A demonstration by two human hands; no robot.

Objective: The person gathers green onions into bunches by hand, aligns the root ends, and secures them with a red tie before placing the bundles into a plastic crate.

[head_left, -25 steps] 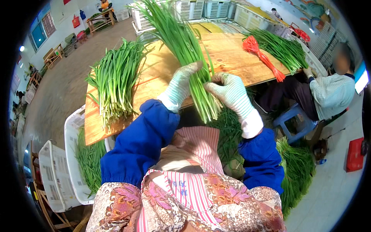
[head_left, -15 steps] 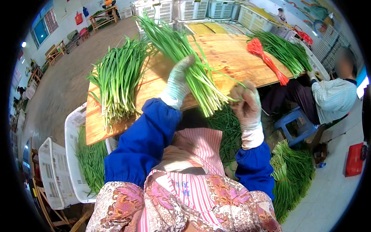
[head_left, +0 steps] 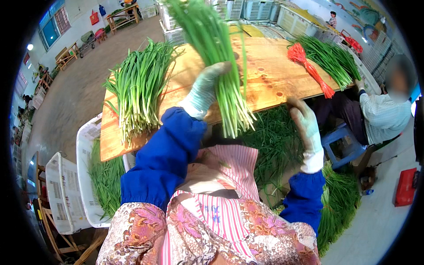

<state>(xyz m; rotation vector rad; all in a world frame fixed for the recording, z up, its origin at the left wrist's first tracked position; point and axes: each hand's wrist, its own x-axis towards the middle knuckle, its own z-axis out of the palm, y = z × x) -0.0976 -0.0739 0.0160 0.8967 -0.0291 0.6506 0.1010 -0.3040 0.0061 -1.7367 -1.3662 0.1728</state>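
My left hand, in a pale striped glove and blue sleeve, grips a bunch of long green leafy stalks upright above the wooden board, pale cut ends toward me and leaf tops blurred. My right hand, gloved alike, is apart from the bunch at the board's front right edge, its fingers loosely bent and apart with nothing seen in them. A thick pile of the same stalks lies on the left of the board. At the right lie another pile and a bundle of red ties.
A person sits by a blue stool at the right, a hand at the right pile. White crates stand at lower left and behind the board. Loose greens lie below the board. A red object is at far right.
My right hand has left the bunch and a stray strand it was pinching, moving right. My left hand still holds the bunch, now more upright and slightly further right.
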